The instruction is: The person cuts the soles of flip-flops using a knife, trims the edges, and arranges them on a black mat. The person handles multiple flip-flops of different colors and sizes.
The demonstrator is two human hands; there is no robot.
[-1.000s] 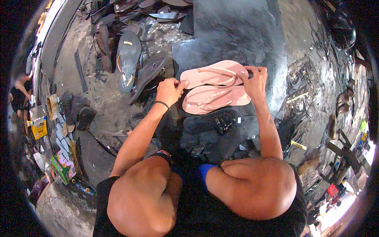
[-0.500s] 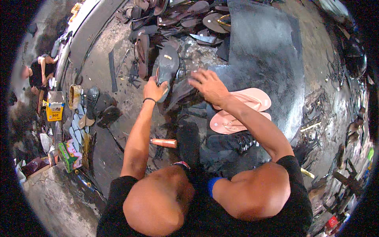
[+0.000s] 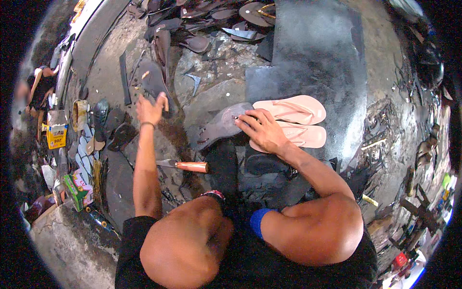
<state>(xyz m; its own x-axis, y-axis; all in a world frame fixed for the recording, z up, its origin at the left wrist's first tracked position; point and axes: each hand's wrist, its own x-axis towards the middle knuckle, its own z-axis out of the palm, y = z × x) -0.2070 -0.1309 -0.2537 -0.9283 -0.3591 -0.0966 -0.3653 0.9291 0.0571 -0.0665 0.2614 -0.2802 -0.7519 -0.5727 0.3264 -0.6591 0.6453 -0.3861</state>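
- Floor is showing grey, stained and scattered with dark scraps; a wide dark sheet is covering its upper middle.
- Pile of sandals is lying along the far edge of the floor.
- Left hand is reaching to the near end of a dark sole, left of centre. Thumb is standing apart from the fingers; cannot tell whether they are pinching the sole. A thin dark band is circling the wrist.
- Right hand is bending its fingers over the right end of a grey sole, slightly parted. Cannot tell whether the thumb is pressing from below.
- Grey sole is lying aslant between the hands, its right end beside the pink pair.
- Far slipper and near slipper, both pink, are lying side by side on the sheet, straps up; the right hand is partly covering the near one.
- Black sandal is sitting just below the pair, partly hidden by the right forearm.
- Knife is lying in front of the left knee, copper-coloured handle pointing right.
- Yellow box and green box are standing at far left.
- Co-worker is bending forward beyond the yellow box.
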